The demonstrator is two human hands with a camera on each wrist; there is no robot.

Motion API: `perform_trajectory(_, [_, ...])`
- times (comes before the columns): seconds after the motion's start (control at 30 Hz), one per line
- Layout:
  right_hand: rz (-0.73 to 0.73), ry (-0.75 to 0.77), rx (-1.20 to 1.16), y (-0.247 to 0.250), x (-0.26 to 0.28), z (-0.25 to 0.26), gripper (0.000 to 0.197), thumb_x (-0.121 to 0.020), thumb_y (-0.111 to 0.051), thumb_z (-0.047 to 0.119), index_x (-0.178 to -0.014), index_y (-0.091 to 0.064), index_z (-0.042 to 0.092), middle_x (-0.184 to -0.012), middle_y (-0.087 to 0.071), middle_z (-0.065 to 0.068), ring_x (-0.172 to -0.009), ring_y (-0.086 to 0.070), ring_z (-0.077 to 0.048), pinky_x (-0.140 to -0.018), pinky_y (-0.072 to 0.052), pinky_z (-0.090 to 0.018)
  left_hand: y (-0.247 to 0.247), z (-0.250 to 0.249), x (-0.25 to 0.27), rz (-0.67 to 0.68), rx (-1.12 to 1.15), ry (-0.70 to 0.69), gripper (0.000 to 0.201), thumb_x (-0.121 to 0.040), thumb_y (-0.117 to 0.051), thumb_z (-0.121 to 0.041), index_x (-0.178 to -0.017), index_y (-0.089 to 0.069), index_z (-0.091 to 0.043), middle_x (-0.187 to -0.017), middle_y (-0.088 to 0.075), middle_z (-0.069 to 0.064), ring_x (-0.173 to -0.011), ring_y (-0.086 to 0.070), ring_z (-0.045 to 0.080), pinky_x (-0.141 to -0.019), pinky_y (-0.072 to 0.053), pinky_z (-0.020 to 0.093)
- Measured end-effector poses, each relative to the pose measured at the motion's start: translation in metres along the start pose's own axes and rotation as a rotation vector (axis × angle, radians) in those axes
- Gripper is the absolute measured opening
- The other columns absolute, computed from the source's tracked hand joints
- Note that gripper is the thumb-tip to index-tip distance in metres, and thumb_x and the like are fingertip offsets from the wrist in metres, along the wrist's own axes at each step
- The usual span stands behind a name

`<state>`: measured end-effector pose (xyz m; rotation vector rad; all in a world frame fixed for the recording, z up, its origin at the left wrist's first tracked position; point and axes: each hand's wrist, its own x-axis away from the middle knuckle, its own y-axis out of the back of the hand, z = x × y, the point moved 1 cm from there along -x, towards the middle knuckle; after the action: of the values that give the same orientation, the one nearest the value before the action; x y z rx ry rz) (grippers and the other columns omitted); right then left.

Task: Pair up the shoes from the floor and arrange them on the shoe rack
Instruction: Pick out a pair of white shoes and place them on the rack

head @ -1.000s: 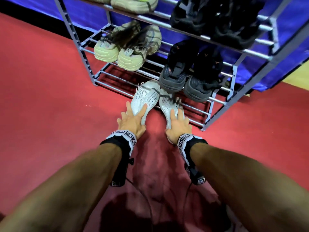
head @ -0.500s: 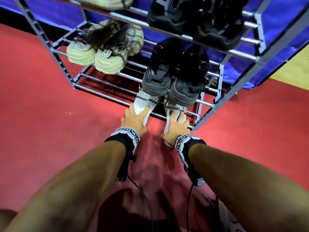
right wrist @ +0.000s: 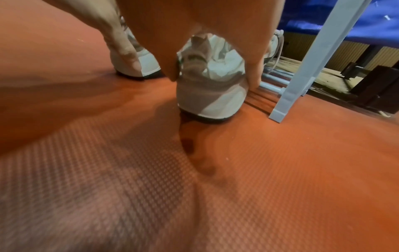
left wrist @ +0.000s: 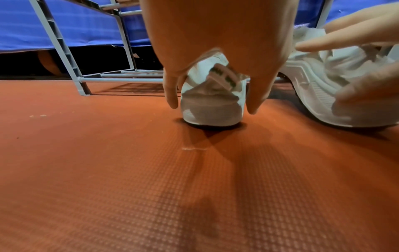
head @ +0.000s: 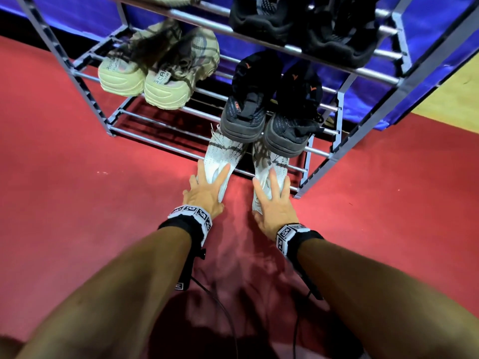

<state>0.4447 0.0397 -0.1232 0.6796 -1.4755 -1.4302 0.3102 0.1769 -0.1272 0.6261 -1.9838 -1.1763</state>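
Two white knit sneakers point toes-first into the bottom tier of the grey metal shoe rack, heels on the red floor. My left hand clasps the heel of the left white sneaker, thumb on one side and fingers on the other, as the left wrist view shows at that heel. My right hand clasps the right white sneaker the same way around its heel. Both toes are hidden under the shelf above.
A dark grey pair sits on the tier right above the white sneakers, a beige pair to its left, a black pair higher up. The rack's front right leg stands close to my right hand. Blue cloth hangs behind.
Both hands have slid the white pair to the right and deeper into the bottom tier, so the toes now lie beneath the dark grey pair.
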Motion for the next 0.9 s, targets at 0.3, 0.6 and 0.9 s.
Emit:
perform_trajectory(0.3, [-0.014,0.074,-0.002,-0.009,0.004,0.003,0.066,-0.102,-0.033,0.023,-0.154,0.006,0.037,-0.158,0.027,0.013,-0.145,0.022,-0.036,-0.111,-0.023,-0.063,-0.001,0.007,0.012,-0.158,-0.018,-0.194,0.056,-0.103,-0.032,-0.039,-0.144,-0.003,-0.061,-0.159,0.023,-0.006,-0.144,-0.009,0.037,-0.080,-0.051,0.048])
perform_trajectory(0.6, [0.088,0.010,0.034,-0.001,0.001,0.002,0.109,-0.085,-0.058,0.059,-0.154,0.011,0.010,-0.158,0.029,-0.005,-0.141,0.025,-0.047,-0.119,-0.019,-0.048,-0.014,0.011,0.008,-0.066,-0.113,-0.146,0.071,-0.097,-0.043,-0.051,-0.150,0.003,-0.049,-0.155,0.036,0.003,-0.146,0.013,0.040,-0.108,-0.035,0.055])
perform_trajectory(0.9, [0.128,-0.072,-0.143,0.005,-0.001,-0.002,0.104,-0.085,-0.064,0.029,-0.151,0.016,0.041,-0.154,0.038,0.002,-0.142,0.022,-0.049,-0.097,-0.048,-0.049,-0.015,0.014,0.008,-0.177,-0.019,-0.172,0.094,-0.089,-0.060,-0.022,-0.146,0.006,-0.057,-0.157,0.024,0.016,-0.120,-0.033,0.035,-0.091,-0.044,0.044])
